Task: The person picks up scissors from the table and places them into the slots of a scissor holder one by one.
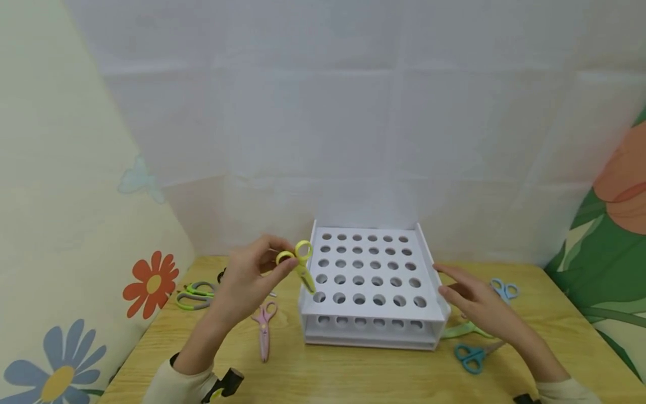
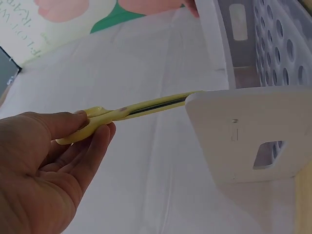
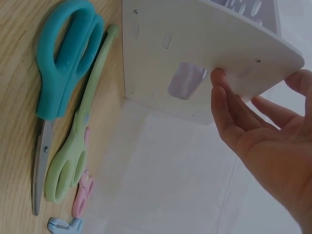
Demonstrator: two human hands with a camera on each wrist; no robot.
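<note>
Left hand (image 1: 247, 280): pinching yellow scissors (image 1: 305, 278) by the handles
Right hand (image 1: 479, 306): relaxed fingers touching the side of the white rack (image 1: 370, 312)
Rack: between the hands
Pink scissors (image 1: 264, 331): on table (image 1: 282, 379), below left hand

A white perforated boxy rack (image 1: 368, 272) is standing on the light wooden worktop (image 1: 287, 381), slim pink scissors (image 1: 264, 326) are lying to its left, teal-handled metal scissors (image 1: 477, 354) to its right
</note>
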